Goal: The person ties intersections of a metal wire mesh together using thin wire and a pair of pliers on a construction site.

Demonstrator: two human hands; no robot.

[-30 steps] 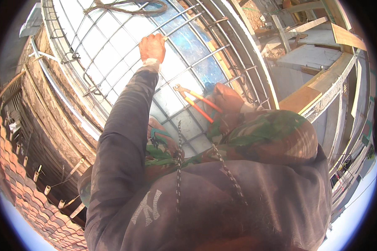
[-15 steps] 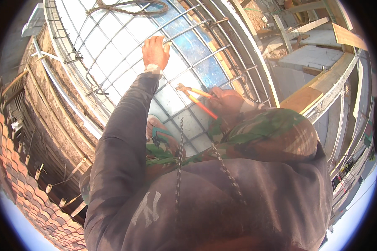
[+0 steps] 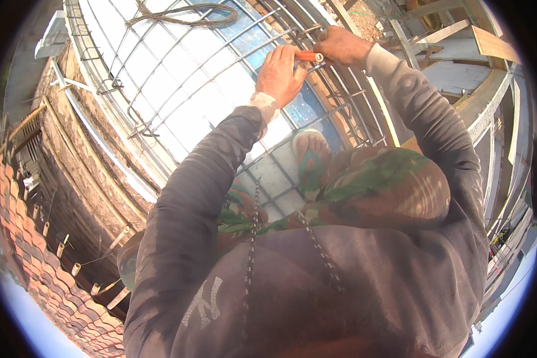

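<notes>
My left hand is closed around a pair of pincers with orange-red handles, above the steel mesh. The handles stick out from its fingers toward my right hand; the jaws are hidden. My right hand, knuckles up and fingers curled, is at the right edge of the mesh, beside a hooked rebar end. What its fingers pinch, if anything, cannot be made out. Under both hands runs the rebar mesh, over white and blue sheeting.
A coil of thin tie wire lies on the far mesh. Long bars of a rebar cage run along the right edge, with timber formwork beyond. My sandalled foot stands on the mesh. A tiled roof lies low at left.
My right hand has moved from near my knee up to the mesh's right edge. My left hand has shifted right and now holds the pincers that were in my right hand.
</notes>
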